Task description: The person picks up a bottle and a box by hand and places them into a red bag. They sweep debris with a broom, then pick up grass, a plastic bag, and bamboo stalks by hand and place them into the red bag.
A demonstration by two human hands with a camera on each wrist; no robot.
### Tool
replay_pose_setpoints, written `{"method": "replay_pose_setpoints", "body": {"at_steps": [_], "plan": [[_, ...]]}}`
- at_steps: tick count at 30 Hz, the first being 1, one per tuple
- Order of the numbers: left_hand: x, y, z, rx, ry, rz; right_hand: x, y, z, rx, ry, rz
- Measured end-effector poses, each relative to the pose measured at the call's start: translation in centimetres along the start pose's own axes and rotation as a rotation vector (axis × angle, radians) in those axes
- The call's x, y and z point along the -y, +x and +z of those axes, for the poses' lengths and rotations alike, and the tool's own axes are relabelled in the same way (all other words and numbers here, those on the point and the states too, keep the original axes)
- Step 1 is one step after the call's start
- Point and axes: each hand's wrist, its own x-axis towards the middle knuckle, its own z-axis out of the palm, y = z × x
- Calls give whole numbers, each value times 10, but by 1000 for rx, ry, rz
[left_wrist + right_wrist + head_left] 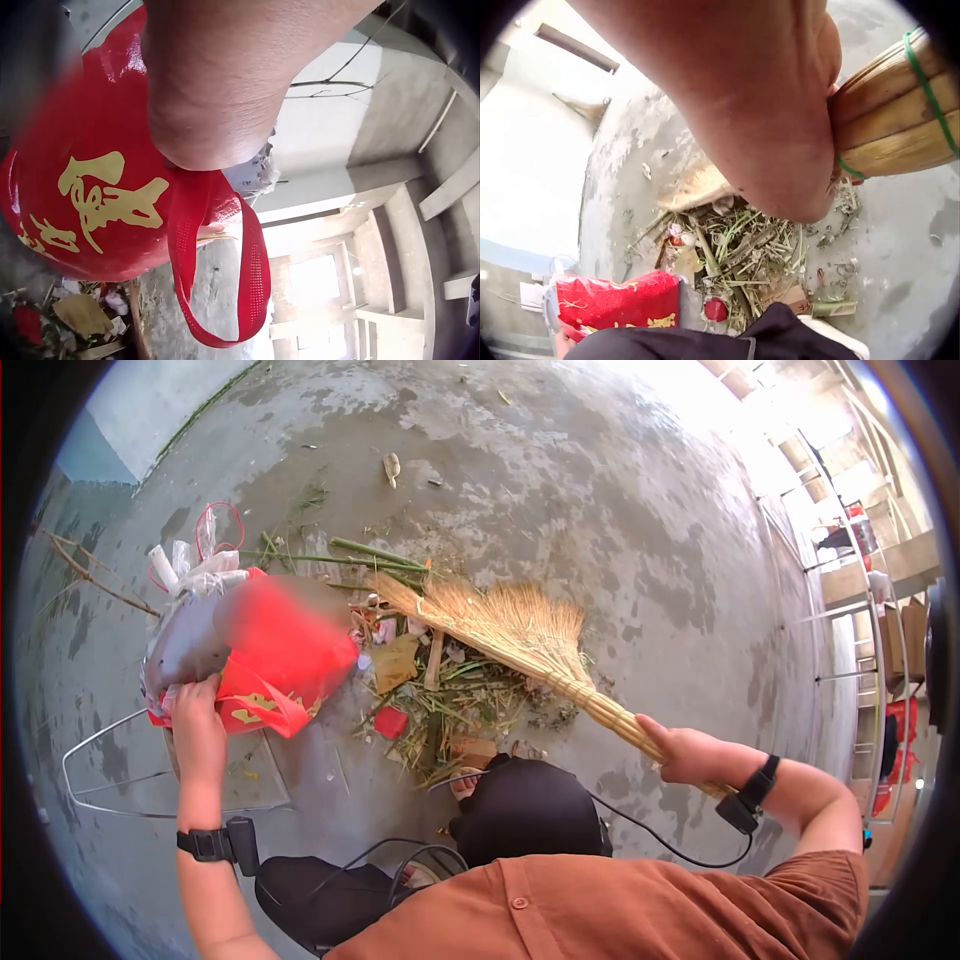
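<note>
In the head view my left hand (pixel 198 722) grips the near edge of a red bag (pixel 290 660) with yellow lettering. The bag's red strap (pixel 253 277) hangs loose beside the wrist in the left wrist view. On the right, my right hand (pixel 690 752) holds the handle of a straw broom (pixel 530 630), its fingers wrapped round it. The bristles spread over the far side of a litter pile (pixel 470 705) of green stalks, dry leaves and scraps. Green ties bind the broom handle (pixel 896 120) in the right wrist view.
Clear and white plastic bags (pixel 205 575) bunch behind the red bag. A bent metal wire frame (pixel 72 775) lies to its left, near a dry branch (pixel 100 572). Black cables (pixel 690 852) cross by my knees. Shelving (pixel 860 660) stands along the right side.
</note>
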Motion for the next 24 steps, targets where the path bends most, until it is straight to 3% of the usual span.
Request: {"method": "replay_pose_setpoints", "body": {"at_steps": [5, 6, 8, 11, 14, 16, 18, 19, 22, 24], "plan": [[24, -7, 8, -107, 130, 52, -55, -12, 12, -356, -4, 73], [25, -10, 5, -103, 132, 58, -61, -2, 7, -351, -4, 62], [26, -16, -10, -91, 151, 53, -70, 34, -17, -542, 58, 33], [26, -39, -26, -62, 162, 16, -64, 125, -79, -656, 92, -5], [30, -62, -35, -23, 224, -7, -2, 219, -168, -581, 278, 74], [28, -73, -38, -34, 245, -22, 22, 313, -208, -808, -43, -28], [24, -79, -41, 1, 248, -84, 88, 368, -238, -726, -424, -18], [25, -78, -41, 16, 256, -88, 116, 400, -253, -713, -421, -29], [22, -83, -43, 70, 259, -119, 197, 483, -268, -605, -1152, -331], [15, -78, -41, 58, 268, -123, 260, 426, -266, -659, -331, -191]]}}
